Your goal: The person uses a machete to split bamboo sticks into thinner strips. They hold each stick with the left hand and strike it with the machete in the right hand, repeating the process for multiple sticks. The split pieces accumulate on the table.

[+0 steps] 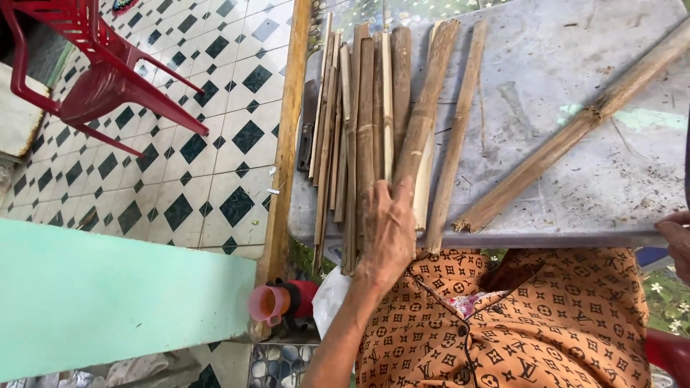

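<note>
While our left hand (388, 230) lies flat and open on the slats (359, 136), squaring them, our right hand (677, 241) rests empty at the bench (568, 57) edge, far from it.

A red plastic chair (100, 72) stands upper left on a black-and-white diamond-tiled floor (215, 144). A pale green slab (108, 302) fills the lower left. Daylight falls on a grey table (575, 108) at right.

Home porch or yard used as craft spot. Evidence: black-and-white patterned floor tiles (187, 144), red plastic chair (93, 72), worn grey table (575, 108) with split bamboo strips (366, 129) piled at left edge, knife (307, 122) beside them, greenery below table's near edge.
</note>
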